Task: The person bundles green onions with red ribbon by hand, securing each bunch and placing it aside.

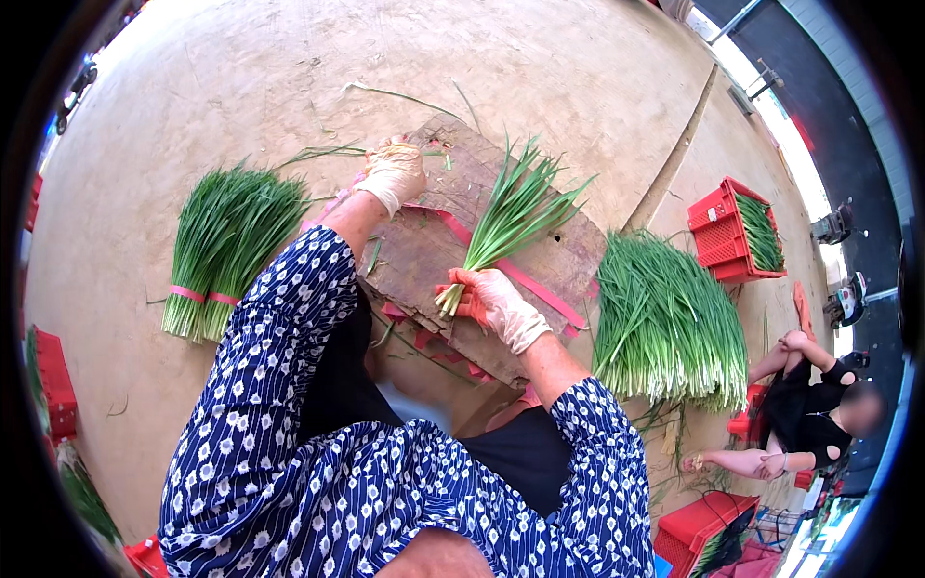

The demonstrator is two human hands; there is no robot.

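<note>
My right hand (496, 303), in a pale glove, is closed around the white stem ends of a small bunch of garlic chives (515, 217). Its green leaves fan up and to the right over a worn wooden board (424, 255). My left hand (393, 175), also gloved, is closed at the board's far left edge. A few thin green leaves show beside its fingers, but what it grips is hidden. A pink strip (540, 291) lies across the board, passing beneath the bunch.
Two chive bundles with pink bands (207, 296) stand left. A large loose pile of chives (665, 323) lies right of the board. Beyond it is a red crate (721, 231) of chives. A person (809, 414) sits at the far right, near another red crate (699, 530).
</note>
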